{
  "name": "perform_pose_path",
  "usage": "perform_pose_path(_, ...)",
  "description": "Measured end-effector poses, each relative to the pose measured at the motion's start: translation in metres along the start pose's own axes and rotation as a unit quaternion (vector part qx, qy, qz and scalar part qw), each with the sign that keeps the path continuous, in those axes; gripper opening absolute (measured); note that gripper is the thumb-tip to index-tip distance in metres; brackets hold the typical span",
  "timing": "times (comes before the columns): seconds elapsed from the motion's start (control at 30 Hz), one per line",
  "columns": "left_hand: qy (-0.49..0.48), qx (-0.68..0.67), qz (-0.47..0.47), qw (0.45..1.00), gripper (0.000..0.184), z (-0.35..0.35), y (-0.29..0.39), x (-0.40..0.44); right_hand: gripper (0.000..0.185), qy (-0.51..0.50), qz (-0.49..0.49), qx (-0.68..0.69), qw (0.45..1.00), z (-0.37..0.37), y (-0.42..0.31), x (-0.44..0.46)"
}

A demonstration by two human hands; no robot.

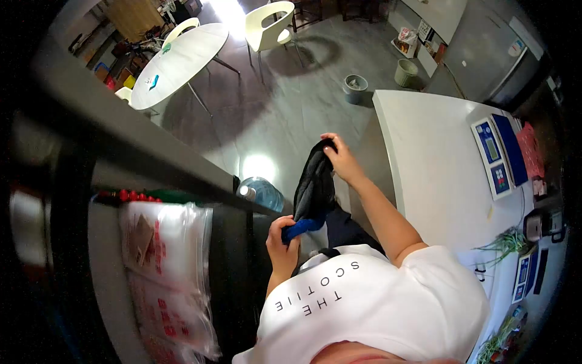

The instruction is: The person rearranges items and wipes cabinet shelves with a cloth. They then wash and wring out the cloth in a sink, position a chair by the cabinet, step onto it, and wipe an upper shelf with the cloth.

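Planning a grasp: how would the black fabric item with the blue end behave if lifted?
The black fabric item looks floppy, given its creases, and probably light: the left hand and right hand grip just its ends.

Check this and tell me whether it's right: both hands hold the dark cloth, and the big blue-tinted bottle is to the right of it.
Not quite: the head view shows the blue-tinted bottle to the left of the dark cloth, not the right. The left hand and right hand do both hold the cloth.
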State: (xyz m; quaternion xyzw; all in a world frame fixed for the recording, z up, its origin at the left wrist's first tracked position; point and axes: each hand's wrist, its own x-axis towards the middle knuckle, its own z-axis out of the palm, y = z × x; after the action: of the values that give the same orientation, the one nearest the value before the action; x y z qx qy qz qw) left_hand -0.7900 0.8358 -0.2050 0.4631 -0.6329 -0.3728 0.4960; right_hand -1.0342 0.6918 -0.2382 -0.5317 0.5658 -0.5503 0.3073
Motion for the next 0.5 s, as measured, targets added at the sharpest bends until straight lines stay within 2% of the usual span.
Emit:
perform_pose_path(0.07, -0.015, 0.016, -0.017, 1.000, 0.030, 0.008, -0.018, 0.035, 0.027, -0.071, 0.105, -0.018, 0.992, 0.020, 0.026, 0.038)
perform_pose_path(0.1, 0.015, 0.035, 0.036, 0.999, 0.029, 0.018, -0.027, 0.059, 0.027, -0.105, 0.069, -0.022, 0.992, 0.033, 0.049, 0.063)
perform_pose_path(0.13, 0.015, 0.045, 0.026, 0.999, 0.027, 0.025, -0.023, 0.081, 0.027, -0.139, 0.035, -0.025, 0.989, 0.044, 0.072, 0.085)
perform_pose_path(0.23, 0.052, 0.092, 0.014, 0.994, 0.024, 0.049, -0.039, 0.152, 0.031, -0.276, 0.036, -0.039, 0.960, 0.064, 0.087, 0.150)
perform_pose_path(0.3, 0.088, 0.061, -0.008, 0.994, 0.019, 0.065, -0.048, 0.204, 0.036, -0.340, -0.020, -0.064, 0.938, 0.071, 0.087, 0.189)
perform_pose_path(0.33, 0.106, 0.041, -0.018, 0.993, 0.018, 0.069, -0.056, 0.225, 0.037, -0.342, -0.004, -0.100, 0.934, 0.076, 0.088, 0.205)
perform_pose_path(0.4, 0.126, 0.068, -0.090, 0.986, 0.017, 0.079, -0.051, 0.274, 0.041, -0.375, -0.046, -0.058, 0.924, 0.076, 0.080, 0.244)
perform_pose_path(0.47, 0.154, 0.104, -0.112, 0.976, 0.018, 0.086, -0.061, 0.312, 0.044, -0.489, 0.115, 0.108, 0.858, 0.073, 0.063, 0.282)
perform_pose_path(0.5, 0.162, 0.118, -0.102, 0.974, 0.018, 0.087, -0.069, 0.331, 0.044, -0.510, 0.102, 0.109, 0.847, 0.075, 0.061, 0.300)
